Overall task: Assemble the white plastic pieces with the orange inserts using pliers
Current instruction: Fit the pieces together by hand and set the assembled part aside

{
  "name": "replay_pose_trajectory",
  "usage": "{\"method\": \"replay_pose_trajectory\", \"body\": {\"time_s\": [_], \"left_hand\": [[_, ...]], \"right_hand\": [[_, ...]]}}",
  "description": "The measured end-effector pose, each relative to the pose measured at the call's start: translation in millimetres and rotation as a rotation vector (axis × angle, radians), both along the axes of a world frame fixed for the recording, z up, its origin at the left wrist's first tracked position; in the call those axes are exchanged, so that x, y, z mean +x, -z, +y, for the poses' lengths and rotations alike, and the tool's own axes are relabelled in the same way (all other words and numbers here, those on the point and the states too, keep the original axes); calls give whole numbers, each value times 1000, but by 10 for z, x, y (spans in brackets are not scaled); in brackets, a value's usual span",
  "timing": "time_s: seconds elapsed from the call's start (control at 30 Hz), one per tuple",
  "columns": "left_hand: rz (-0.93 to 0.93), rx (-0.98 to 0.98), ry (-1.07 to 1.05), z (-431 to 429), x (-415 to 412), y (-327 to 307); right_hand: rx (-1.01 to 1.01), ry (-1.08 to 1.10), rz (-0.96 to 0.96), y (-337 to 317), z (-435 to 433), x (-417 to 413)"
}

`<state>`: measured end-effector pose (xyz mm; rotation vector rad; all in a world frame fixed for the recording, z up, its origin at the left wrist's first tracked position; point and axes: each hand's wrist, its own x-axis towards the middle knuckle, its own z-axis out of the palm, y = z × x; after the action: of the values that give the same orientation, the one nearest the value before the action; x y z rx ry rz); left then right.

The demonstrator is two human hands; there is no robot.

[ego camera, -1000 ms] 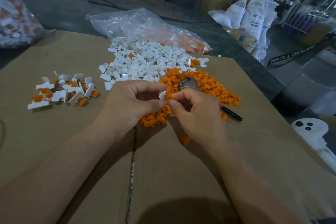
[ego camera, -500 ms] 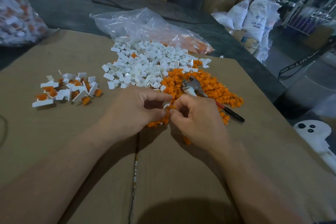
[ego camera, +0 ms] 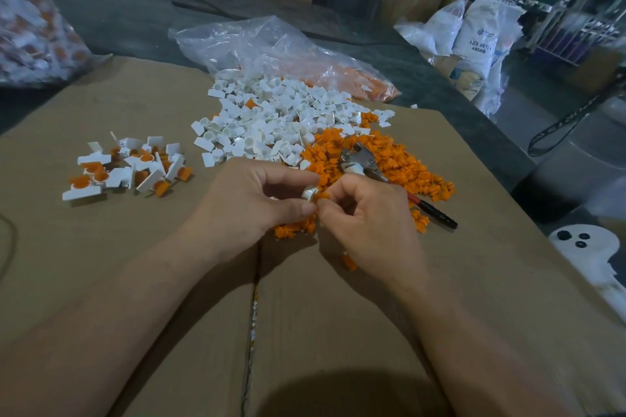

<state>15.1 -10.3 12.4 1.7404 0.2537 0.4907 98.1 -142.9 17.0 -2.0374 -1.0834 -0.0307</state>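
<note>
My left hand (ego camera: 257,205) pinches a small white plastic piece (ego camera: 309,194) between thumb and forefinger. My right hand (ego camera: 371,225) meets it fingertip to fingertip and pinches an orange insert (ego camera: 321,196) against that piece. Both hands hover over the near edge of the orange insert pile (ego camera: 382,166). The pliers (ego camera: 364,162) lie on that pile, red-and-black handle (ego camera: 433,211) pointing right, touched by neither hand. A heap of white pieces (ego camera: 271,122) lies just behind. Assembled white-and-orange parts (ego camera: 127,167) sit in a group at the left.
The work surface is a flattened cardboard box (ego camera: 169,281) with a seam down its middle. One loose orange insert (ego camera: 349,261) lies under my right wrist. Clear plastic bags (ego camera: 271,47) lie behind the piles, another bag of parts (ego camera: 30,27) at far left. The cardboard's right edge drops off.
My hands have stayed together at the pile's near edge, fingers working the white piece and the insert. The view has shifted slightly; the pliers have not moved.
</note>
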Motion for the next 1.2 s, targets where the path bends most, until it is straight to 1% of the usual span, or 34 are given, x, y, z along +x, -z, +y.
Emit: {"method": "replay_pose_trajectory", "body": {"time_s": [0.17,0.3,0.4,0.53,0.67,0.73,0.83,0.9,0.97,1.2], "left_hand": [[-42,-97,-8,-28,7,-13],[36,96,-26,-35,-9,-20],[59,174,10,-41,-18,-26],[13,96,-37,-38,-3,-40],[-17,125,-40,-57,-9,-71],[-29,64,-53,-57,-14,-80],[-28,-92,-70,-71,2,-101],[-29,-181,-71,-78,12,-109],[-18,-210,-63,-82,12,-120],[-15,-260,-97,-75,26,-112]], "right_hand": [[71,4,29,17,16,-9],[-27,-14,9,22,11,12],[-98,-50,20,-1,-13,55],[-31,-80,58,-38,-23,88],[15,-121,126,-44,-19,64],[53,-121,137,-48,-13,63],[142,-101,210,-66,-18,75],[136,-131,253,-65,-17,83],[121,-180,285,-43,-2,79],[170,-197,352,-6,25,61]]}}
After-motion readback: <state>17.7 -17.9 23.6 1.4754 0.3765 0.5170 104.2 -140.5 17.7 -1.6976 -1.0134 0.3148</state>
